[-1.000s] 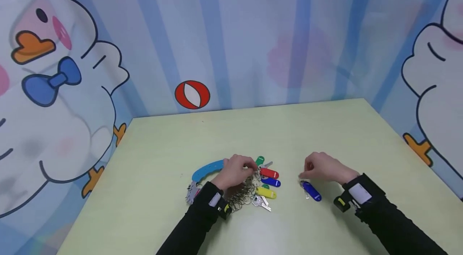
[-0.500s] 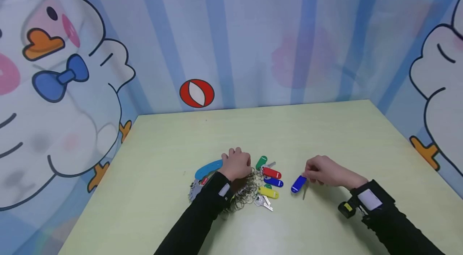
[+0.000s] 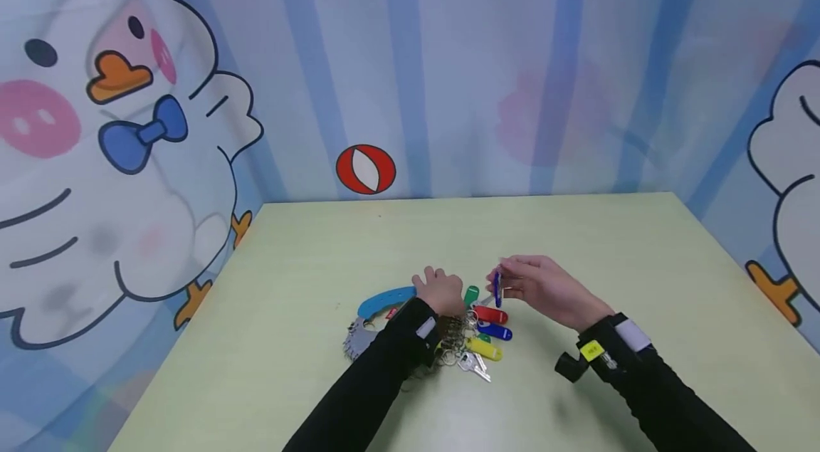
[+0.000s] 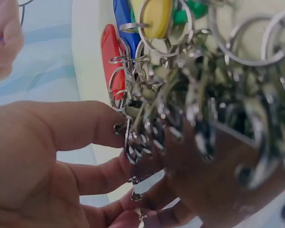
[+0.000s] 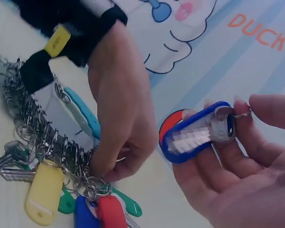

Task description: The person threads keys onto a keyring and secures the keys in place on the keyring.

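Observation:
A curved key holder with a blue handle [image 3: 384,300] and many metal clips lies on the table. My left hand [image 3: 442,293] is at its right end; in the left wrist view thumb and fingers [image 4: 102,178] pinch the end clip. Red [image 3: 490,314], blue [image 3: 495,331], yellow [image 3: 483,348] and green [image 3: 471,295] key tags hang from nearby clips, with keys [image 3: 474,365] beside them. Close by, above the table, my right hand [image 3: 538,288] holds another blue key tag [image 5: 194,137], its thumb and forefinger at the metal ring [image 5: 242,115].
The pale table [image 3: 608,245] reaches back to a blue striped backdrop [image 3: 461,82] printed with cartoon ducks. Camera straps are worn on both sleeves; the right one [image 3: 602,356] hangs above the tabletop.
My right hand has lifted the blue key tag off the table and brought it left, near the key holder. The left hand stays at the holder's clips.

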Tool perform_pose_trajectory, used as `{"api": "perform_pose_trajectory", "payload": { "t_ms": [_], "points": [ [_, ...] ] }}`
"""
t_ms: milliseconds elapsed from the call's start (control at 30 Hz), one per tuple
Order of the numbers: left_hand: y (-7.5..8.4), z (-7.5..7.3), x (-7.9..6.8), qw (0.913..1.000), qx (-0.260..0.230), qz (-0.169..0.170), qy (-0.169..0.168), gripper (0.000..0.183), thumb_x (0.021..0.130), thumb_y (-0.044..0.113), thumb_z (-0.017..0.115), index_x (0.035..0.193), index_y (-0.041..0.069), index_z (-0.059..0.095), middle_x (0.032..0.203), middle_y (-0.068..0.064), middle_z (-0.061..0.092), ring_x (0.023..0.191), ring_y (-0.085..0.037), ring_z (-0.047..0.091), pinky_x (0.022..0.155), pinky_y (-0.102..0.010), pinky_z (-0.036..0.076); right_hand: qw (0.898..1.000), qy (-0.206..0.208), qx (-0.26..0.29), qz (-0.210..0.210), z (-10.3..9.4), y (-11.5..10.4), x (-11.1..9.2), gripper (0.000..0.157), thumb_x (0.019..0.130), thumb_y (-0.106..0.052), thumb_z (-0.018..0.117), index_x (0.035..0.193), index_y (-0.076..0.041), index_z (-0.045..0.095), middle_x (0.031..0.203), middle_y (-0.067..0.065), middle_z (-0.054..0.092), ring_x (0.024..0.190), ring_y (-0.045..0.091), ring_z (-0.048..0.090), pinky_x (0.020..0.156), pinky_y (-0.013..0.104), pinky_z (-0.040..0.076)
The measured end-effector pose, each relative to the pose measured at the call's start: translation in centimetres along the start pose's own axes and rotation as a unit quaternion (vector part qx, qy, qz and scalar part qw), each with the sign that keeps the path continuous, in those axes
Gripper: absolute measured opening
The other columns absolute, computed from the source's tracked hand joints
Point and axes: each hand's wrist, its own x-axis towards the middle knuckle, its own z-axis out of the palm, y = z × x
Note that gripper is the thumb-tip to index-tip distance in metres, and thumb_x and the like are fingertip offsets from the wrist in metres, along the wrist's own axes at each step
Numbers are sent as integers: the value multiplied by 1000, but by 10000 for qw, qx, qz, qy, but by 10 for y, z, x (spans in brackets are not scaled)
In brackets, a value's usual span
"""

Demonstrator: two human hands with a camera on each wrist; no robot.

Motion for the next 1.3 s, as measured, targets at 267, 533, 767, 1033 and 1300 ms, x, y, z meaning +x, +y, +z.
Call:
{"api": "perform_pose_trajectory", "payload": {
  "t_ms": [267, 533, 767, 1033, 1300],
  "points": [
    [-18, -1, 1, 9783, -1978, 504, 343, 22, 87, 17, 65, 72, 9, 51, 75, -5, 50, 77, -23, 46, 69, -34, 35, 9957, 281, -884, 84, 13, 6, 6, 41, 96, -30, 58, 124, 0, 61, 122, 13, 65, 102, 17, 62, 90, 30, 50],
    [-33, -3, -2, 8938, -4281, 1314, 239, 6, 92, -2, 52, 96, -2, 58, 74, -6, 53, 59, -15, 46, 54, -26, 40, 9707, 882, -2227, -202, 22, 19, 24, 32, 96, -25, 60, 120, -4, 66, 114, 18, 68, 94, 15, 62, 83, 26, 51],
    [-36, -6, -7, 8758, -4685, 1157, 52, 25, 96, 12, 53, 101, -6, 69, 76, -10, 61, 61, -14, 57, 60, -26, 52, 9528, 1010, -2840, -356, 29, 28, 36, 22, 95, -17, 60, 110, -4, 69, 102, 12, 71, 85, 15, 63, 72, 25, 51],
    [-39, -11, -10, 8827, -4556, 1156, -7, 17, 93, 10, 60, 96, -3, 71, 80, -17, 63, 59, -14, 52, 57, -25, 48, 9277, 686, -3619, -614, 37, 31, 40, 19, 95, -13, 60, 105, -2, 71, 94, 10, 73, 72, 11, 61, 66, 20, 50],
    [-43, -8, -11, 8842, -4556, 1029, -31, 15, 91, 7, 62, 93, -3, 72, 73, -13, 61, 54, -13, 49, 56, -28, 45, 9282, 243, -3652, -669, 38, 33, 44, 20, 96, -15, 58, 103, -2, 72, 93, 11, 74, 69, 16, 67, 63, 22, 52]
  ]
}}
